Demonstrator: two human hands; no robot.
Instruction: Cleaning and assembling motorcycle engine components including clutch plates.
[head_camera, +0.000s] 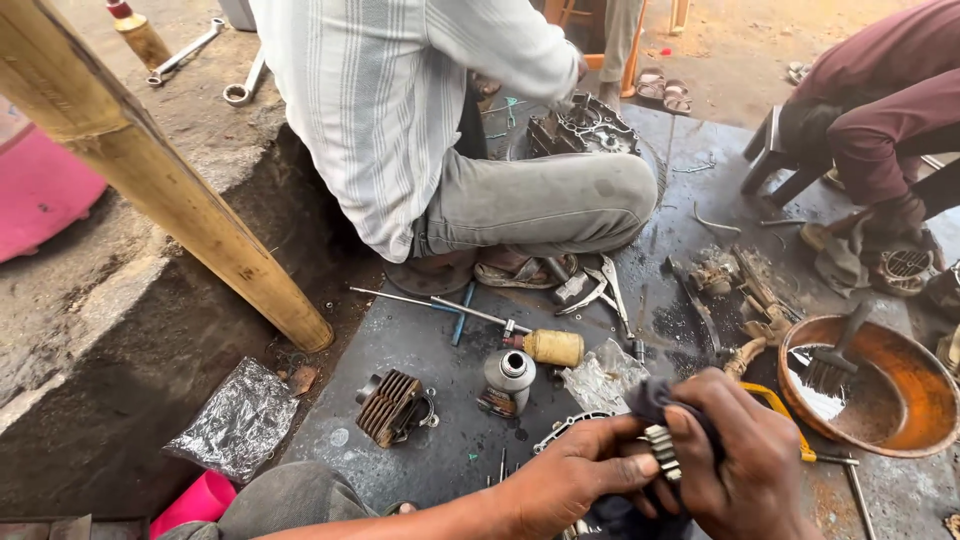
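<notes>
Roadside repair workshop: engine parts (392, 405), wrenches (186, 50), oily ground.

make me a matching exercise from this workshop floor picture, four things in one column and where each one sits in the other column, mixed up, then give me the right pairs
Things
1. brush
2. small metal part
3. finned engine cylinder
4. crumpled foil bag

Places
A. on the dirt at the left edge of the dark floor plate
B. in the rusty orange bowl
C. on the plate, left of the upright metal canister
D. between the left hand and the right hand, with a dark cloth

Pairs: 1-B, 2-D, 3-C, 4-A
</notes>
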